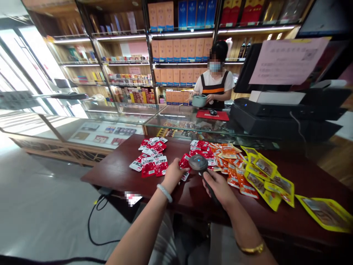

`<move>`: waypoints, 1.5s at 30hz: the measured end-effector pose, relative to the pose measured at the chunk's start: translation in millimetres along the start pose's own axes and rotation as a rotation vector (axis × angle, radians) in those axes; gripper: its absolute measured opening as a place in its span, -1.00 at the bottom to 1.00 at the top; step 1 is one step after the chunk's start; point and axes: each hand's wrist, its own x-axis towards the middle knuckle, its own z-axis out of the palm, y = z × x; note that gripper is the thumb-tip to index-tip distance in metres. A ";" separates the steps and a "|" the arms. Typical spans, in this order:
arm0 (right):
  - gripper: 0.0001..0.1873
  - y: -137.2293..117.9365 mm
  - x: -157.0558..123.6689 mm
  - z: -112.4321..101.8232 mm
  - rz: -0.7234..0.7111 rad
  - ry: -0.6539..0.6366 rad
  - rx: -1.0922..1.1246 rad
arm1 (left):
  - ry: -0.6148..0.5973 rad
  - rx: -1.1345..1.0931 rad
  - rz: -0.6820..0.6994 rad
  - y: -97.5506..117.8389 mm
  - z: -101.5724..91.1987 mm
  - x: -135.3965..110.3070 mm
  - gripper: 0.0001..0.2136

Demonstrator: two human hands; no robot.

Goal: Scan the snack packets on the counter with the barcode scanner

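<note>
My right hand (219, 186) is wrapped round the handle of a dark barcode scanner (198, 162), its head tilted over the counter with a small blue light on top. Close to the scanner head, my left hand (175, 173) pinches a red snack packet (184, 161); its fingertips are partly hidden. A loose pile of red and white packets (151, 158) lies left of my left hand. Behind the scanner are more red packets (202, 145). Orange packets (233, 173) and larger yellow packets (266, 173) spread out to the right of my right hand.
A dark red wooden table (116, 169) carries the packets. Beyond it stand a glass display counter (171, 119) and a cash register monitor (248, 70). A masked person (216, 82) behind the counter holds a pale green bowl (199, 100). A black cable (91, 228) loops at lower left.
</note>
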 end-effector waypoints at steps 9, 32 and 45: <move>-0.56 0.4 26.0 37.4 -0.098 -0.131 -0.087 | 0.187 0.113 -0.228 -52.5 -54.9 9.0 -0.52; -0.50 6.3 -16.9 -61.9 0.006 0.313 0.006 | -0.055 0.417 0.180 80.8 53.6 6.3 -0.32; -0.52 17.3 -21.5 -48.1 0.017 0.169 0.016 | -0.197 0.499 0.126 33.7 4.9 -0.6 -0.51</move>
